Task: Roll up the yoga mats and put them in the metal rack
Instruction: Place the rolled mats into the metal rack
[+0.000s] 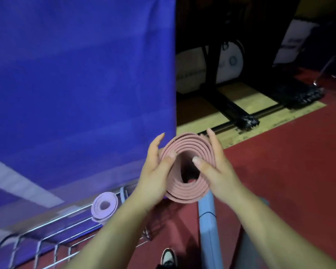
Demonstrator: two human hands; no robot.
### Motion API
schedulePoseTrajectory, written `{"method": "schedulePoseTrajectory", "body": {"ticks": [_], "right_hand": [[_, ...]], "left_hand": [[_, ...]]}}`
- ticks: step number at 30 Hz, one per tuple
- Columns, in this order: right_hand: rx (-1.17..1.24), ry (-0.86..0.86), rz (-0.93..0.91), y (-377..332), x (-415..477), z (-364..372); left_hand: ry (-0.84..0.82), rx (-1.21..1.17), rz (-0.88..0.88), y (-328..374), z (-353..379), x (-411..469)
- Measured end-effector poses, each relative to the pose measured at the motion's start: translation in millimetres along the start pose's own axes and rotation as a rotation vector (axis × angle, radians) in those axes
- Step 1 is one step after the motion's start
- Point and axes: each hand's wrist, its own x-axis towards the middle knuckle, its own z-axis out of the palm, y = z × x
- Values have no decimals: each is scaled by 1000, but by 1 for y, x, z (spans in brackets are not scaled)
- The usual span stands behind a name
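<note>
I look down the open end of a rolled pink yoga mat [190, 193], held upright at the middle of the view. My left hand [155, 171] grips its left side, thumb pressed on the spiral rim. My right hand [215, 164] grips the right side, thumb hooked into the hollow core. Below and to the left runs the metal rack [52, 222] of chrome wire along a blue banner. A rolled lilac mat [104, 207] stands in the rack, its end facing up.
A large blue banner [76, 84] fills the left half behind the rack. A light blue padded post [208, 226] stands just under the pink mat. Red floor [289, 171] spreads to the right. Black machine frames [231, 105] sit on a wooden strip beyond. My shoe [168, 257] shows below.
</note>
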Motion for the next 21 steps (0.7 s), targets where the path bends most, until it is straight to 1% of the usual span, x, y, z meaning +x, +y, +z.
{"method": "schedulePoseTrajectory", "body": {"ticks": [4,10,12,15,21], "right_hand": [[15,-100,-29,-42,5,33],[102,-164,52,-86,23,110],[135,-173,99,-94,27,131],[128,-194,124,-109,35,184],[298,-172,208,-152,54,293]], "left_hand": [[131,-98,19,29,-37,-26],[235,-201,11,56,-115,-50],[261,-208,-9,62,-135,-51],[313,-203,-35,65,-183,-54],[452,-160,-94,85,-290,-56]]}}
